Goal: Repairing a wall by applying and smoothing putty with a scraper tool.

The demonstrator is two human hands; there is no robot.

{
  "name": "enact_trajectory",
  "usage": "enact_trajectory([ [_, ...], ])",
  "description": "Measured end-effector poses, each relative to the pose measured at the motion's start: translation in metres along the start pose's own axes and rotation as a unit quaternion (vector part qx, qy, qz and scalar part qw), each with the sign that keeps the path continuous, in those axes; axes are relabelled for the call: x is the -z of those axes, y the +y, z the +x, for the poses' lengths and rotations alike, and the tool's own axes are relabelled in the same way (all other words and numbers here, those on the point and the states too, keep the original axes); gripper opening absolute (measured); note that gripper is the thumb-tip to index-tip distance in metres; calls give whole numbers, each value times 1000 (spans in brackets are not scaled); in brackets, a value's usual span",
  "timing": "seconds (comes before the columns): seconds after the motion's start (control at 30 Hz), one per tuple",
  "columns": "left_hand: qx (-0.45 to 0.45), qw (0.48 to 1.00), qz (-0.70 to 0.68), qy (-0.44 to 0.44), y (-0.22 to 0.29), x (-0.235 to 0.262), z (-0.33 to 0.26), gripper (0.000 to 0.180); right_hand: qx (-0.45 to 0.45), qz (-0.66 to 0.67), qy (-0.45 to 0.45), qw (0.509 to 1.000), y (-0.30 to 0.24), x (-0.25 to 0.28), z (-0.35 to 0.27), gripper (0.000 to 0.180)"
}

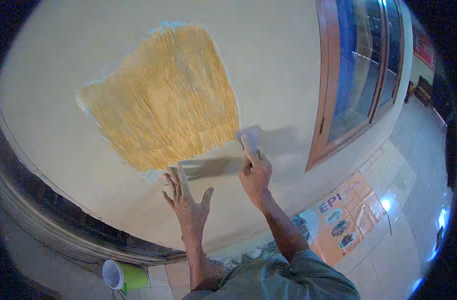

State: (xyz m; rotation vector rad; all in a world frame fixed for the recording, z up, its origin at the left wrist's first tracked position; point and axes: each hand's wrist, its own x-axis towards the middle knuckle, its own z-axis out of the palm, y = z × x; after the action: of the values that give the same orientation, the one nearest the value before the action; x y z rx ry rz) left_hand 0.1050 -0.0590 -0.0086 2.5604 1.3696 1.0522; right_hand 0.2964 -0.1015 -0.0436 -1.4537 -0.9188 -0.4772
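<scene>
On the pale wall is a large rough yellow-orange patch with streaks and a ragged whitish-blue rim. My right hand grips a flat grey scraper at the patch's lower right corner. Its index finger stretches along the scraper while the other fingers curl in; any handle is hidden in the fist. Just below the patch's bottom edge, my left hand has its fingers spread, with the fingertips at the wall. Shadows of the hands fall across the wall to their right.
A wood-framed window is on the right. Below it, an orange printed banner lies on the tiled floor. At the lower left stands a green-and-white bucket, near a dark gap along the wall's lower edge.
</scene>
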Motion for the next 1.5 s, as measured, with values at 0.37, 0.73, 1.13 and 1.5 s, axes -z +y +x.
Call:
enact_trajectory([
  [0.37, -3, 1000, -28, 3, -1, 1, 1, 106, 55, 9, 89, 994, -4, -15, 3, 44],
  [0.73, -1, 1000, -4, 16, 0, -2, 2, 103, -5, -11, 25, 1000, -24, -1, 47, 59],
  [1.13, -1, 1000, -5, 8, 1, -1, 0, 107, 28, -18, 54, 998, -23, 3, 44, 53],
  [1.5, -13, 1000, -14, 6, -4, -2, 0, 107, 11, -22, 22, 999, 5, -8, -16, 66],
])
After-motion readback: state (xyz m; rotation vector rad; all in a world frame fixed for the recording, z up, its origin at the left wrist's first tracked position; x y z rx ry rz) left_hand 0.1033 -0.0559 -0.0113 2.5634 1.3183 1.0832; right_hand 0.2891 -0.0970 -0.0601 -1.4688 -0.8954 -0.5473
